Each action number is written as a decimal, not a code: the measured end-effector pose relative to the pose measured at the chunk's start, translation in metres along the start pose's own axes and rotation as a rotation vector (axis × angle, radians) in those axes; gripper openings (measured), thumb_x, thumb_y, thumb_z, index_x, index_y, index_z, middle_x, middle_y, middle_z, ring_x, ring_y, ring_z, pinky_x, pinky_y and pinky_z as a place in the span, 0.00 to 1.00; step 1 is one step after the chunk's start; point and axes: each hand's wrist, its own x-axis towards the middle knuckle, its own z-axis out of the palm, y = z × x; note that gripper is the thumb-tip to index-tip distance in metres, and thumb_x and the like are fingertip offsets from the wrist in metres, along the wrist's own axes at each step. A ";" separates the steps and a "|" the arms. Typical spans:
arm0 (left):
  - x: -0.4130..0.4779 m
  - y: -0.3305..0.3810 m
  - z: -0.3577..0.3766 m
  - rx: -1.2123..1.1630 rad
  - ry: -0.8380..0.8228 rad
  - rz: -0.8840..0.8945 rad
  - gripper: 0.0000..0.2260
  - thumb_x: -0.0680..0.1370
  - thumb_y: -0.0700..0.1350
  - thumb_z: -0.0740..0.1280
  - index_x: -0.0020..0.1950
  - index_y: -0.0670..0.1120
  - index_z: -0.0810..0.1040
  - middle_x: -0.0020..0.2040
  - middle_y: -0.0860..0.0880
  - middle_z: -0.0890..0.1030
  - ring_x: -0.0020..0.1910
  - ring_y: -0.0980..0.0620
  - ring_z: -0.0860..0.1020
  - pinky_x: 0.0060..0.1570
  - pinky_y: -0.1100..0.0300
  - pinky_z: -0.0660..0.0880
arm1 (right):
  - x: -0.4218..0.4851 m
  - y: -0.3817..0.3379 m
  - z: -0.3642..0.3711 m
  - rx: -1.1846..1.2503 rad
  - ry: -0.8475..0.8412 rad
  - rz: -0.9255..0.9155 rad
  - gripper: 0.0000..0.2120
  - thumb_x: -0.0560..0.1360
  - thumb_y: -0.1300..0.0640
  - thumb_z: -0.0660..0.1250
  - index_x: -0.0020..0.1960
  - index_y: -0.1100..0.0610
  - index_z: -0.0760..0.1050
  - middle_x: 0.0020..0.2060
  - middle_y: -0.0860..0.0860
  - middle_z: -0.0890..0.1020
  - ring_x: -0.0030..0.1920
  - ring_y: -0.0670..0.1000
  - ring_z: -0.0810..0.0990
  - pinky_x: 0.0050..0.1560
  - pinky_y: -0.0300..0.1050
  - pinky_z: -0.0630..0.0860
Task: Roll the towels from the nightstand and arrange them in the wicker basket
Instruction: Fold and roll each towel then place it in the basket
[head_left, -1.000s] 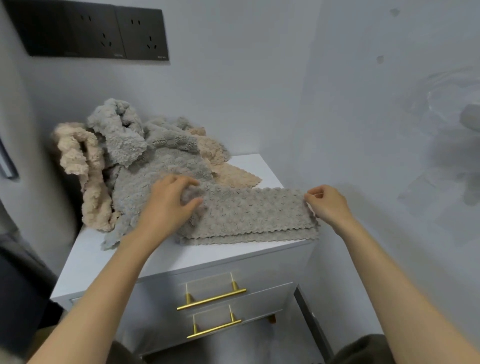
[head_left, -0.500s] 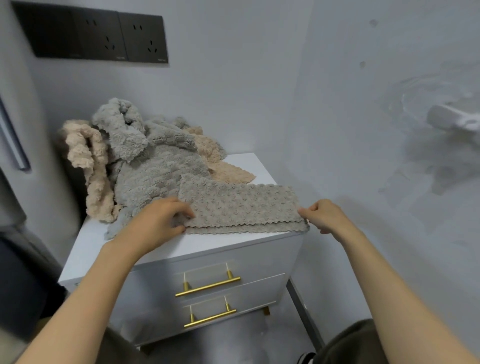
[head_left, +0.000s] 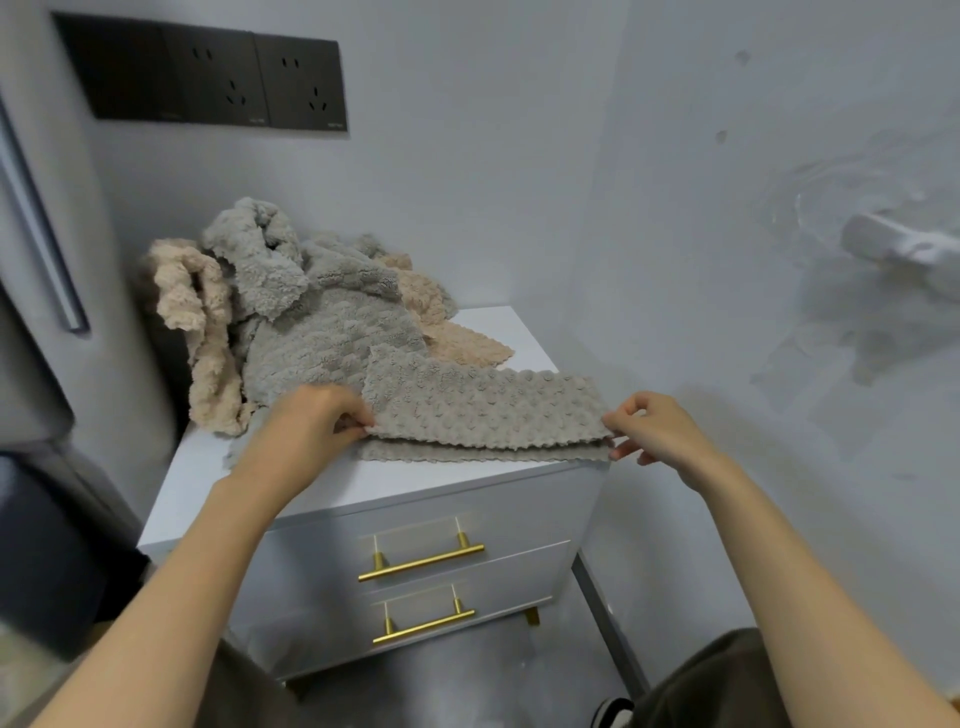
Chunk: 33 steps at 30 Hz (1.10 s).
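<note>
Here, a folded grey towel lies along the front edge of a white nightstand. The left hand pinches the towel's left end and the right hand pinches its right end. Behind it sits a rumpled heap of grey and beige towels. Two gold drawer handles show below.

Folded grey towel lies on nightstand.

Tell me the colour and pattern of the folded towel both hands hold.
Grey-taupe folded towel, raised bubble texture, scalloped edge; head view.
</note>
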 end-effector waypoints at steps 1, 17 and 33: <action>-0.001 -0.001 0.000 0.007 -0.010 0.004 0.06 0.70 0.36 0.74 0.44 0.45 0.84 0.42 0.50 0.83 0.41 0.49 0.80 0.46 0.55 0.77 | 0.000 0.001 0.000 -0.004 0.005 -0.005 0.05 0.75 0.58 0.66 0.43 0.57 0.71 0.42 0.53 0.83 0.33 0.49 0.83 0.31 0.39 0.70; 0.010 0.028 0.018 0.072 0.003 0.108 0.11 0.78 0.39 0.63 0.53 0.48 0.83 0.57 0.52 0.79 0.59 0.49 0.73 0.55 0.52 0.73 | 0.004 -0.001 0.017 -0.135 -0.021 0.120 0.15 0.78 0.49 0.62 0.40 0.61 0.73 0.37 0.55 0.80 0.36 0.52 0.78 0.37 0.47 0.82; 0.087 0.042 0.062 0.339 -0.115 0.008 0.17 0.82 0.54 0.54 0.69 0.50 0.69 0.63 0.50 0.75 0.65 0.47 0.68 0.65 0.53 0.53 | 0.024 -0.005 0.013 -0.225 0.240 -0.021 0.10 0.67 0.66 0.63 0.41 0.51 0.71 0.35 0.51 0.82 0.39 0.54 0.82 0.43 0.46 0.79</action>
